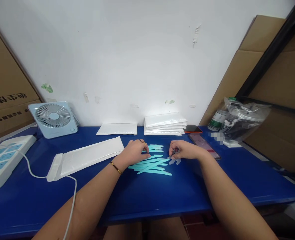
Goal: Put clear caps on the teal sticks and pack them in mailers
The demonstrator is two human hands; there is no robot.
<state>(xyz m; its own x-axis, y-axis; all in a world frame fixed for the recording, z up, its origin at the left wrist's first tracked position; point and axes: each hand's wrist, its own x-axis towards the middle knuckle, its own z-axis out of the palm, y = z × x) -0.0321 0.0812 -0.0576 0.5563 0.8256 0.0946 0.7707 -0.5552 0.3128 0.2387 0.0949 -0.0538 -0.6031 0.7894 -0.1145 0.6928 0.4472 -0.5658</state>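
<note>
Slim turquoise sticks shaped like eyebrow razors (151, 166) lie in a loose, crossing pile on the blue table. At the far left edge of the pile is my left hand (135, 151), its fingers curled and its thumb close to them. More turquoise razors (156, 147) stick out to the right from under those fingers. Just right of the pile, my right hand (178, 149) pinches a small translucent cover between thumb and fingertips. Several similar translucent covers (175, 161) lie on the table beneath it.
A long white padded envelope (87, 156) lies at left, with white envelopes (164, 125) stacked by the wall. A fan (54, 116), power strip (10, 156) and cable are left; phones (204, 145), a bottle (217, 120) and a clear plastic bag (242, 120) right.
</note>
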